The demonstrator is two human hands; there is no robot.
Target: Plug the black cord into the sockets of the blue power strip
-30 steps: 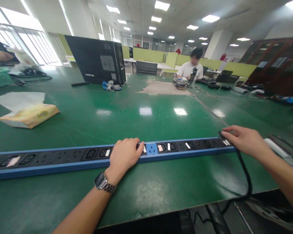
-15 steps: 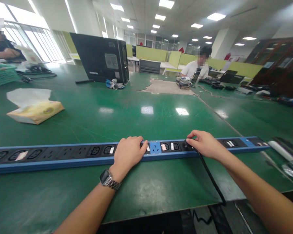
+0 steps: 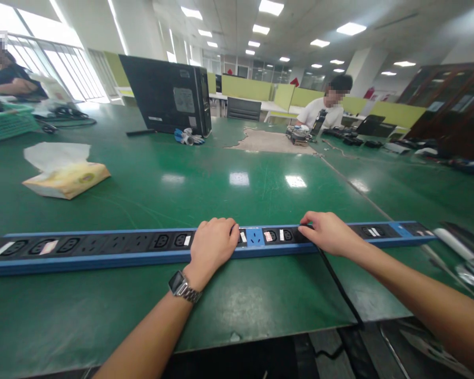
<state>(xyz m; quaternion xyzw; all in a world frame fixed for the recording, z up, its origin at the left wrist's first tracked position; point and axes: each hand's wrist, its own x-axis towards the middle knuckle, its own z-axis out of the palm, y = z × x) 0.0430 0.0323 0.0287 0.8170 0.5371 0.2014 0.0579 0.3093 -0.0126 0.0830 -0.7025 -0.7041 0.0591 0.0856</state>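
Note:
A long blue and black power strip [image 3: 130,257] lies across the near part of the green table, with rows of sockets and a few white labels along its top. My left hand [image 3: 214,243] is wrapped over the middle of the strip, left of a blue socket panel [image 3: 255,238]. A metal-banded watch is on that wrist. Farther right, my right hand [image 3: 328,233] pinches a black plug [image 3: 305,232] down at the strip's sockets; whether it is fully seated is hidden. From the plug a black cord [image 3: 339,284] runs toward me and over the table's front edge.
A tissue pack [image 3: 69,179] lies at the left, near a green basket [image 3: 11,123]. A black computer tower [image 3: 169,97] stands behind, with gloves [image 3: 188,137] in front. A person [image 3: 326,108] is seated across the table, another at far left. A clear-and-white object [image 3: 464,252] lies right.
The view has shifted slightly, so the strip and tissue pack appear a little farther right. Both hands keep their holds, the left on the strip and the right on the plug.

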